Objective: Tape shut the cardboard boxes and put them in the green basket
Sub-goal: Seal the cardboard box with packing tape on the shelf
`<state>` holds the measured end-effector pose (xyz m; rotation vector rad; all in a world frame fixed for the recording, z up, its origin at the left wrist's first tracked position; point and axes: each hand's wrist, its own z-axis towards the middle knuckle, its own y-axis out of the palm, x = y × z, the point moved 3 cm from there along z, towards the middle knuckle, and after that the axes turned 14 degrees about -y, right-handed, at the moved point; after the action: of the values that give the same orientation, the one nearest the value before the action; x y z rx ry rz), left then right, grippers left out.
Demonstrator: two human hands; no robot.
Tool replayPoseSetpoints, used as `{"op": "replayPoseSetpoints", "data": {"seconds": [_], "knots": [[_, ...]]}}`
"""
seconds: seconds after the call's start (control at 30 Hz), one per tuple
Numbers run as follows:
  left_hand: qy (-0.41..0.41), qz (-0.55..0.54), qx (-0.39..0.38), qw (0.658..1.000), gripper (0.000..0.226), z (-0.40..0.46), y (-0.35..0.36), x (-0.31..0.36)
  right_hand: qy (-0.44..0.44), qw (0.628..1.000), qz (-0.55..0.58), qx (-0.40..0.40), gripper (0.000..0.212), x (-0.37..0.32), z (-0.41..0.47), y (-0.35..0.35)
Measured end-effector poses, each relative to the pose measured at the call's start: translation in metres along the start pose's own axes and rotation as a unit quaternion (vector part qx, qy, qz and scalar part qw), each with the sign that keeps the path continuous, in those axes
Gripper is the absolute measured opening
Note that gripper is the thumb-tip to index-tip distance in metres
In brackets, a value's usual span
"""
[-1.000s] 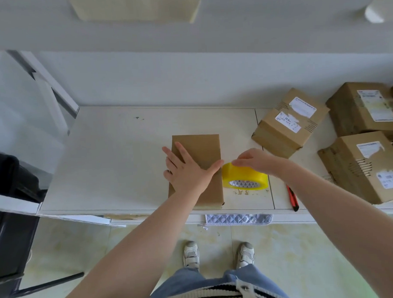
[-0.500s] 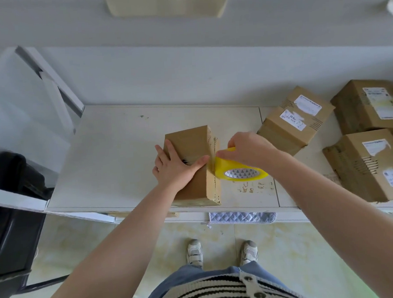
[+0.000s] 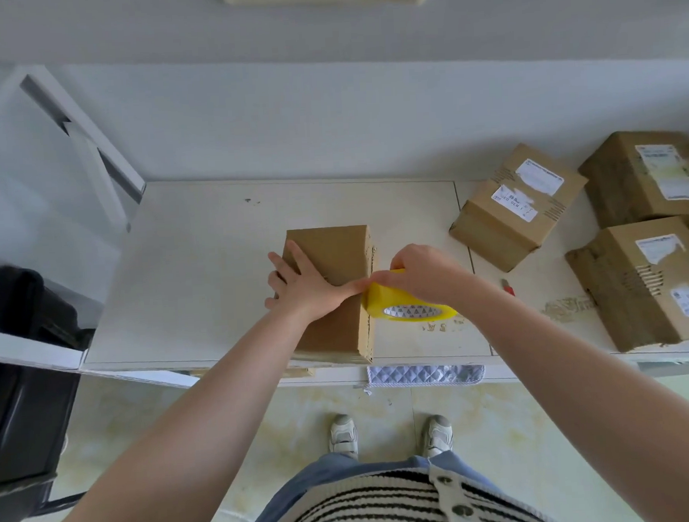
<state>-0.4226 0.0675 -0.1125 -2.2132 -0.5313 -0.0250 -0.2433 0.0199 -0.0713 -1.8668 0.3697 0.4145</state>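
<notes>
A plain cardboard box (image 3: pixel 330 257) lies on the white table (image 3: pixel 200 276), reaching to the front edge. My left hand (image 3: pixel 308 286) presses flat on its top, fingers spread and thumb stretched toward the right edge. My right hand (image 3: pixel 419 273) grips a yellow tape roll (image 3: pixel 405 303) held against the box's right side, right by my left thumb. No green basket shows in this view.
Three labelled cardboard boxes (image 3: pixel 515 204) (image 3: pixel 646 177) (image 3: pixel 647 281) stand at the table's right. A red-handled tool (image 3: pixel 507 286) lies partly hidden behind my right forearm. A quilted grey cloth (image 3: pixel 424 374) hangs below the table's front edge. A black bin (image 3: pixel 20 417) stands at the left.
The box was tipped up on its edge half a second ago and now lies flatter. My right hand has lifted the tape roll off the table against the box's right side.
</notes>
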Motion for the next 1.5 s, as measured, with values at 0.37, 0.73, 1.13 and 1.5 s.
{"op": "replayPoseSetpoints", "data": {"seconds": [0.37,0.73,1.13,1.5], "knots": [[0.000,-0.135,-0.024,0.990,0.132,0.000,0.002,0.021,-0.024,1.000,0.005,0.014,0.047,-0.005,-0.007,-0.047],[0.057,-0.332,-0.174,0.925,0.105,-0.004,0.024,0.019,-0.087,0.995,-0.052,-0.003,0.048,-0.027,-0.002,-0.088],[0.193,-0.359,-0.168,0.897,0.055,0.001,0.015,-0.014,-0.051,0.964,-0.261,0.018,0.046,-0.076,0.015,-0.061],[0.163,-0.473,-0.226,0.836,0.070,0.002,0.017,-0.018,-0.041,0.981,-0.189,0.010,0.064,-0.067,0.020,-0.071]]}}
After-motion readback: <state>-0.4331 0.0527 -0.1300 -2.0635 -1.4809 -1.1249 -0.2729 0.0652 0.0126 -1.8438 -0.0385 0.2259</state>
